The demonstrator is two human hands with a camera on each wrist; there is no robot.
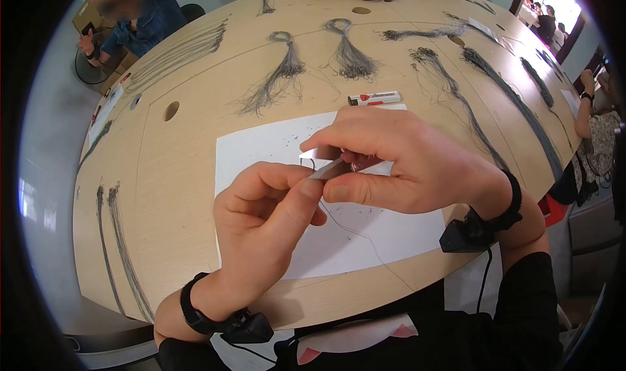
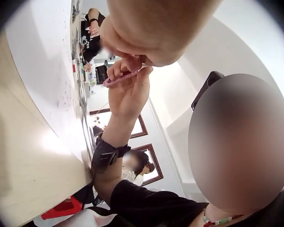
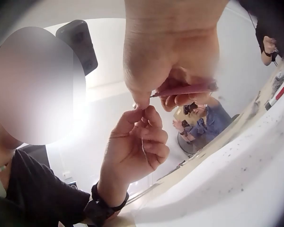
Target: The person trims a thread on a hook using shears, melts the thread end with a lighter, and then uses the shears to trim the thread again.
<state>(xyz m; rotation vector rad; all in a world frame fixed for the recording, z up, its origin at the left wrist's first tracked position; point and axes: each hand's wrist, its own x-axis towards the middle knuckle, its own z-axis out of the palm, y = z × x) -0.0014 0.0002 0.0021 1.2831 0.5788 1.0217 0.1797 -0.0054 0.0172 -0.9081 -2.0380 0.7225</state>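
The right hand point(image 1: 398, 159) is gripping a small pink cutting tool point(image 1: 355, 165), its grip clenched round the handle. The left hand point(image 1: 267, 204) is pinching a thin wire point(image 1: 345, 224) just below, over the white sheet point(image 1: 261, 146) on the table point(image 1: 176, 195). Risk: the wire slipping from the left pinch, spoiling the cut.

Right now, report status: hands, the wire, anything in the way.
Left hand pinches thin dark wire. Right hand grips pink-handled tool at the wire's end. Both raised over white paper. Nothing in between.

Small pink-handled cutter point(image 1: 339, 167) — level — thin dark wire point(image 1: 349, 224) trailing below.
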